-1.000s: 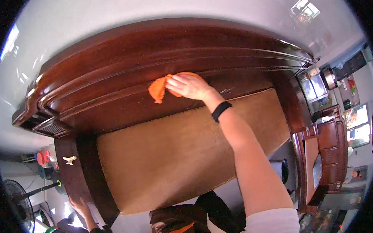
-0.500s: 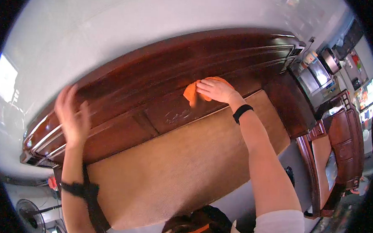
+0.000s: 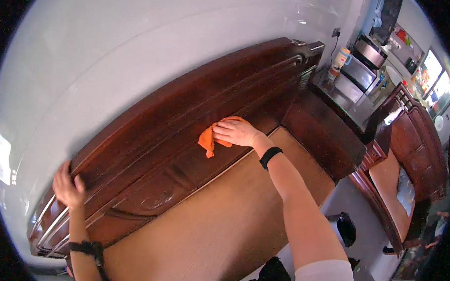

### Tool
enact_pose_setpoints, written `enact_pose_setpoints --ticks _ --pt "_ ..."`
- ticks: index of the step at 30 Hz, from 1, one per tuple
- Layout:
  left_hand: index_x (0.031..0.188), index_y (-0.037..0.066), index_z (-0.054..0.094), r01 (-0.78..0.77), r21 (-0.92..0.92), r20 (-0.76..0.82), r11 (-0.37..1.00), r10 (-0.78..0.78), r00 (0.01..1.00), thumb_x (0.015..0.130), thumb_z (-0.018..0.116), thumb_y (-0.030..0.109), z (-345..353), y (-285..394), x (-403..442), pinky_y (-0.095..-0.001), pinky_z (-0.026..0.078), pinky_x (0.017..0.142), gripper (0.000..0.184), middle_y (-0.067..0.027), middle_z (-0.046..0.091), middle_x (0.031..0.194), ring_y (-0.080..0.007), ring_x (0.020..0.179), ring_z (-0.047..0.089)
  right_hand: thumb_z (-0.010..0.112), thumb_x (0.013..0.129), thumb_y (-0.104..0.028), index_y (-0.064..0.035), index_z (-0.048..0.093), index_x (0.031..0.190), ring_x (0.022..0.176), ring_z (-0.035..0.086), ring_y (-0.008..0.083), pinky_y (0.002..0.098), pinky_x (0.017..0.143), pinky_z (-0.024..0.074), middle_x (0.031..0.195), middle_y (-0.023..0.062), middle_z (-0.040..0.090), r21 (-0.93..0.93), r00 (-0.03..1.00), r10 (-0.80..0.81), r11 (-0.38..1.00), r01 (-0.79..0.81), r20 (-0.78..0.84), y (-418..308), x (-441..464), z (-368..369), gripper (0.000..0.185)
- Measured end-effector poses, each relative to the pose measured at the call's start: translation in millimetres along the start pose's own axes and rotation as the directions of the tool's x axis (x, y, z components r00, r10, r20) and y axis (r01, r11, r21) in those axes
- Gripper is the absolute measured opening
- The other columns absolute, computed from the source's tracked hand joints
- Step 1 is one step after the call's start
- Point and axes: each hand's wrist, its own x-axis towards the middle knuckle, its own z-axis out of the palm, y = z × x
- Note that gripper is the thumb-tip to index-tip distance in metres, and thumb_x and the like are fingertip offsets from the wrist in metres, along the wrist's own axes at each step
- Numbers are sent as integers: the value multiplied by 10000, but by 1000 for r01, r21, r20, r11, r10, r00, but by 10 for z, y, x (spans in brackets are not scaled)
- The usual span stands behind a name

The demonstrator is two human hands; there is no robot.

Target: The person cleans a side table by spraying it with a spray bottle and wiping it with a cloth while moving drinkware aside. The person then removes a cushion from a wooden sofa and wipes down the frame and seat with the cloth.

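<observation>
An orange cloth [image 3: 206, 140] is bunched against the front of a dark wooden backrest [image 3: 186, 101]. My right hand [image 3: 236, 133] lies over the cloth and presses it to the wood, with cloth showing past the fingers on the left and above. At the far left, my left hand [image 3: 70, 186] rests on the top edge of the backrest, thumb apart from the fingers, holding no loose object. Below the backrest stretches a tan woven seat mat [image 3: 201, 225]. A carved relief on the panel shows between my hands.
The pale wall [image 3: 118, 55] rises right behind the backrest. A dark wooden side cabinet [image 3: 326, 130] closes the right end, with a glass top, a cup [image 3: 341, 56] and a metal pot [image 3: 370, 51]. Another wooden seat [image 3: 390, 198] stands farther right. A dark-mouthed bin [image 3: 345, 230] is on the floor.
My left hand has come down from a blurred, raised position onto the backrest's top edge. My right hand and the cloth have shifted left along the panel. The view has turned and tilted.
</observation>
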Motion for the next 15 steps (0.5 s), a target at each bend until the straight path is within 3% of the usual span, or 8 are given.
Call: enact_pose_setpoints --ticks 2,4,5,8,10,12,14,15 --pt "1162 24 629 44 -1 -75 999 -44 996 949 466 331 13 -14 -32 -444 428 942 408 -154 638 1127 -348 1040 590 530 859 -139 -118 574 1206 1237 461 221 340 1056 414 1288 42 510 82 997 -60 995 65 -56 424 -291 156 350" --pt "1022 -25 645 428 -242 29 871 -435 900 973 397 291 209 -350 -184 -393 447 851 405 -160 636 969 -301 902 593 541 846 -152 -119 583 1188 1209 474 211 335 1035 429 1254 40 517 75 992 -88 993 95 -86 882 -563 230 346" --pt "995 -31 633 502 -171 54 848 -500 864 971 374 295 119 -200 -81 -386 447 808 418 -147 612 901 -294 849 582 553 832 -165 -120 587 1179 1186 484 204 331 1019 440 1229 38 521 65 993 -88 993 94 -83 985 -757 247 351" --pt "1002 -39 619 403 40 21 914 -404 915 976 349 334 180 -457 -242 -387 444 825 461 -152 613 913 -302 853 585 595 772 -196 -120 585 1128 1142 504 223 342 995 442 1145 23 525 -146 990 -82 987 65 -112 1516 -1460 456 364" --pt "1013 -41 617 452 3 14 892 -452 892 974 351 339 117 -484 -258 -391 442 843 465 -162 617 938 -308 874 589 624 745 -196 -144 594 1048 1165 488 234 354 963 473 1153 16 525 -112 995 93 989 -97 -34 1804 -1826 483 309" --pt "1059 -45 611 452 -31 -9 892 -452 892 972 333 359 106 -574 -308 -411 436 889 498 -185 624 1010 -325 949 591 628 734 -173 -147 614 1007 1188 470 262 367 956 487 1181 34 500 -107 942 267 950 -292 -202 2013 -2191 644 275" --pt "1071 -37 610 448 2 31 894 -448 894 969 303 375 109 -631 -322 -419 434 890 524 -178 618 1016 -325 970 580 629 779 -159 -105 582 1152 1228 430 332 411 1017 429 1277 112 454 -58 834 454 867 -494 -315 2101 -2471 1007 379" --pt "1072 -23 613 499 33 5 866 -500 866 962 290 379 108 -618 -319 -421 433 887 528 -170 617 1008 -322 975 577 629 779 -159 -105 582 1152 1228 430 332 411 1017 429 1277 112 454 -48 830 460 866 -498 -315 2074 -2436 1150 379"
